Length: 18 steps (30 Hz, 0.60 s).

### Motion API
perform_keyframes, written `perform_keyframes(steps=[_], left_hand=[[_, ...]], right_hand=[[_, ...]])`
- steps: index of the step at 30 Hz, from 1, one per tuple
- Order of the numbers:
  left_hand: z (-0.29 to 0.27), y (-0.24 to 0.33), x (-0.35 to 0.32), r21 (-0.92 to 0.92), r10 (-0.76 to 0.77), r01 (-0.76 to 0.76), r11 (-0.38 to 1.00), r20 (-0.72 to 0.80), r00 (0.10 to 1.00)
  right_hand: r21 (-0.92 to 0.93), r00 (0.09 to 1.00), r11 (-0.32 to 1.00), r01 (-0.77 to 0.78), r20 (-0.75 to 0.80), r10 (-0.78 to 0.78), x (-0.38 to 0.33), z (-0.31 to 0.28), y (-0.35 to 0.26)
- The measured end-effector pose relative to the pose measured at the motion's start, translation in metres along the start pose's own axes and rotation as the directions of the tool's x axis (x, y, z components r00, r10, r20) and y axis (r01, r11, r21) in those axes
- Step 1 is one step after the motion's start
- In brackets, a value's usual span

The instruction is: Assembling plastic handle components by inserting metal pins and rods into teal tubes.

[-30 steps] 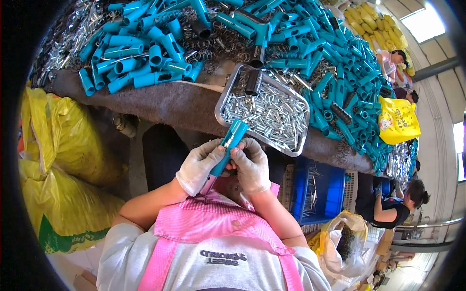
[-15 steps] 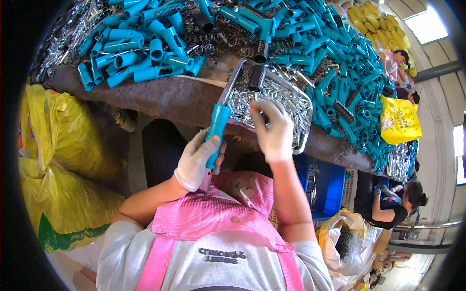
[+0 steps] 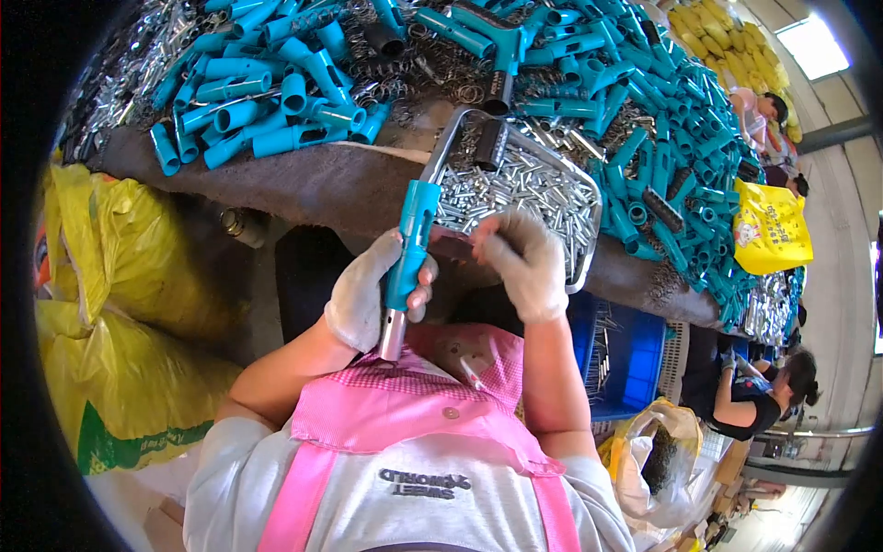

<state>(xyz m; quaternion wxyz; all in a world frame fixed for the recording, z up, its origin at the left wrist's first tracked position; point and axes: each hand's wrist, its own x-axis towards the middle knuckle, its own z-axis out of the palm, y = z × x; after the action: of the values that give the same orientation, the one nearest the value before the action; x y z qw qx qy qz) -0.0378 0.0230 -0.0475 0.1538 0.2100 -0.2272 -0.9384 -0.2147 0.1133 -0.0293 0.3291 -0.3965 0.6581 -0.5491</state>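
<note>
My gloved left hand (image 3: 363, 294) is wrapped round a teal plastic tube handle (image 3: 413, 236) with a slot near its upper end. From the handle's lower end a shiny metal tube (image 3: 393, 334) sticks out toward my apron. My gloved right hand (image 3: 529, 267), its fingertips bare, is to the right of the handle and apart from it. Its fingers are curled and pinched together; whatever is between them is too small to make out. Beyond it, at the table edge, a metal-rimmed tray (image 3: 589, 198) holds many small silver pins (image 3: 515, 191). A black cylindrical piece (image 3: 490, 145) rests over the tray's far left part.
Teal plastic tubes (image 3: 267, 101) and loose springs (image 3: 441, 78) heap the table. A yellow bag (image 3: 771, 227) lies at the right. Below the table are a blue bin (image 3: 630, 354) and an open sack (image 3: 658, 460). Yellow sacks (image 3: 138, 368) stand left; a co-worker (image 3: 759, 391) is at far right.
My right hand has drawn back from over the pins toward me, its fingers curling more. The teal handle has risen slightly in my left hand, and more of the metal tube shows below it.
</note>
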Motion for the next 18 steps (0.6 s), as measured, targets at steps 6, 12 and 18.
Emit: perform_keyframes(steps=[6, 12, 18], left_hand=[[0.002, -0.002, 0.009, -0.361, -0.224, 0.407, 0.839, 0.452, 0.864], [0.004, -0.007, 0.013, -0.337, -0.251, 0.464, 0.819, 0.517, 0.819], [0.0, -0.015, 0.011, -0.305, -0.305, 0.495, 0.814, 0.5, 0.811]], right_hand=[[0.376, 1.0, 0.927, -0.021, 0.019, 0.015, -0.025, 0.02, 0.013], [0.589, 0.996, 0.803, -0.091, 0.071, 0.061, -0.031, 0.025, 0.037], [0.849, 0.905, 0.349, -0.397, 0.299, 0.302, -0.041, 0.035, 0.05]])
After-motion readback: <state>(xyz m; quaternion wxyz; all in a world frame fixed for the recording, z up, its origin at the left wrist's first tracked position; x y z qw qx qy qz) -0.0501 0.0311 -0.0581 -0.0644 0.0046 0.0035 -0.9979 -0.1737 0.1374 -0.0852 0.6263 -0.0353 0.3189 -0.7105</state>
